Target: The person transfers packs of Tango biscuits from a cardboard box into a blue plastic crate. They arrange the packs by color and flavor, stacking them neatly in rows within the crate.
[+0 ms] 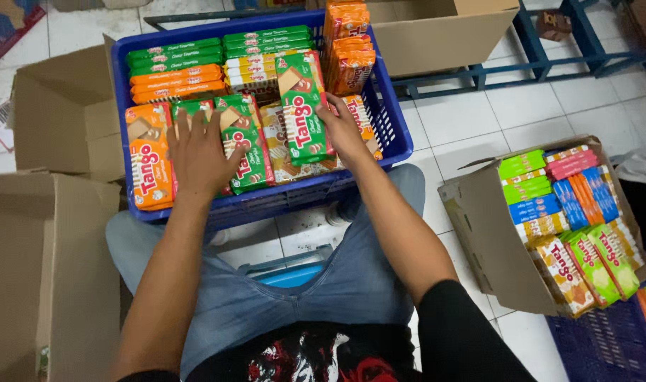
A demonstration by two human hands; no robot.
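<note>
The floor (pixel 478 113) is laid with white square tiles with dark grout lines, evenly lit and without hard shadows. A blue metal frame (pixel 542 64) lies low across the tiles at the top right, with an open brown cardboard box (pixel 436 42) against it. More plain cardboard boxes (pixel 54 113) stand open along the left edge.

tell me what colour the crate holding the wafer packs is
Blue: the plastic crate has latticed blue walls, seen best in the head view, the only one here.

Green pack (pixel 195 110) half under left hand (pixel 199 155); right-hand purple crate (pixel 606 346) cut off.
</note>
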